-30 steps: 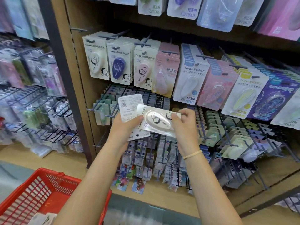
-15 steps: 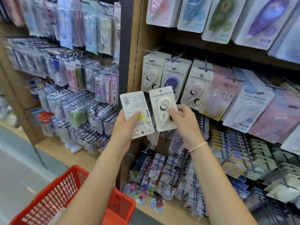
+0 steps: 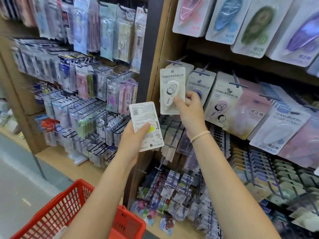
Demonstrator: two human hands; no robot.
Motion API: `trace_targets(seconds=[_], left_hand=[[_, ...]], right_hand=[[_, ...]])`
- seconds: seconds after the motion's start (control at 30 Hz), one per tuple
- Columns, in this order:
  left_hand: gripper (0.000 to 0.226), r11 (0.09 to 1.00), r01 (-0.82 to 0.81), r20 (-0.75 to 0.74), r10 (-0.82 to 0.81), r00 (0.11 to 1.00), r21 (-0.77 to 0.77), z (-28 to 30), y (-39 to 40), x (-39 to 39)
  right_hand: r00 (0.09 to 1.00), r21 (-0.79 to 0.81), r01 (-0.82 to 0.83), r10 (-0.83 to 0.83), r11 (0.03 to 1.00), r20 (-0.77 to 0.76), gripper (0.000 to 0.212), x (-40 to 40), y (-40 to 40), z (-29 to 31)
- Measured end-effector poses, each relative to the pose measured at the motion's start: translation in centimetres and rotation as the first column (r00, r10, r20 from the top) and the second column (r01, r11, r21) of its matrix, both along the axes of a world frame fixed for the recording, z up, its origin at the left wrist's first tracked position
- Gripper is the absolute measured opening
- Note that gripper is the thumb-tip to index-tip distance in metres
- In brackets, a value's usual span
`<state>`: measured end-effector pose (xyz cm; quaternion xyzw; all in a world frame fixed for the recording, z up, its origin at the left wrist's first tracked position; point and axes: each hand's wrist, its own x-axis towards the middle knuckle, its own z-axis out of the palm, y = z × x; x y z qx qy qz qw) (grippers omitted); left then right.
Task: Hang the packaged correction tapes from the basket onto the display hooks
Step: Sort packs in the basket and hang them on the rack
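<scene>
my right hand [image 3: 187,107] pinched a white correction tape pack [image 3: 171,91] up against the leftmost display hook [image 3: 174,62]; my left hand [image 3: 136,142] gripped another pack [image 3: 146,125] back-side out, above the red basket [image 3: 72,211] at near left

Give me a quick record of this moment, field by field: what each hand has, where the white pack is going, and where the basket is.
left hand: holds a stack of packs, printed backs facing the camera
right hand: pinches the white pack at its lower edge, front facing out
white pack position: raised to the leftmost hook of the middle row, in front of matching packs; whether it is on the hook yet cannot be told
neighbour: purple pack on the next hook, partly behind the right hand
basket: red, low at left, under the left arm
</scene>
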<state>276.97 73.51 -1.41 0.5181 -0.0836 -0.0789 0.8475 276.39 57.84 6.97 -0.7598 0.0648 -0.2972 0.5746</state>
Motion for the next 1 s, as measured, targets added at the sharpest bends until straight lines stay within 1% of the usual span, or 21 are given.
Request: trace_targets(seconds=[0.07,0.23,0.37,0.5,0.6,0.73,0.8,0.87,0.93,0.97,1.0], left_hand=[[0.025,1.000,0.001,-0.002,-0.001,1.000,0.003,-0.1,0.0,0.2],[0.027,1.000,0.012,0.005,-0.012,1.000,0.014,-0.3,0.0,0.3],[0.029,1.000,0.015,-0.003,-0.015,1.000,0.011,-0.3,0.1,0.5],[0.033,1.000,0.009,-0.007,-0.009,1.000,-0.003,-0.4,0.4,0.6],[0.037,1.000,0.002,-0.003,-0.002,1.000,-0.030,-0.5,0.7,0.8],[0.033,0.998,0.048,0.032,-0.047,0.998,-0.044,-0.3,0.9,0.5],[0.028,0.997,0.065,0.020,-0.064,0.998,-0.035,-0.2,1.0,0.5],[0.025,0.998,0.068,0.009,-0.068,0.998,-0.011,-0.2,1.2,0.4],[0.029,0.998,0.057,0.032,-0.058,0.998,0.010,-0.2,1.4,0.2],[0.034,0.999,0.043,0.051,-0.044,0.998,0.018,-0.1,1.5,0.2],[0.039,0.999,0.023,0.065,-0.025,0.998,0.025,-0.1,1.5,0.1]], right_hand=[[1.000,0.006,0.012,-0.012,1.000,0.006,0.020,-0.1,0.1,-0.2],[0.999,0.085,0.028,-0.031,0.996,0.042,0.022,-0.2,0.3,-0.2],[0.998,0.085,0.049,-0.052,0.995,0.029,0.027,0.1,0.6,-0.1],[0.997,0.103,0.067,-0.069,0.992,0.022,0.026,0.9,0.6,-0.3],[0.994,0.130,0.109,-0.108,0.986,-0.018,0.025,2.0,0.8,-0.7],[0.977,0.130,0.206,-0.196,0.970,-0.085,0.025,4.2,0.8,-0.7],[0.975,0.164,0.194,-0.172,0.967,-0.139,0.026,4.6,0.7,-0.8],[0.975,0.186,0.142,-0.105,0.972,-0.198,0.030,3.8,0.5,-1.2],[0.965,0.122,0.129,-0.097,0.984,-0.243,0.041,1.7,0.2,-2.1],[0.970,0.067,0.124,-0.107,0.990,-0.218,0.043,0.3,-0.1,-2.7],[0.983,0.012,0.098,-0.095,0.995,-0.159,0.040,-1.1,-0.4,-3.3]])
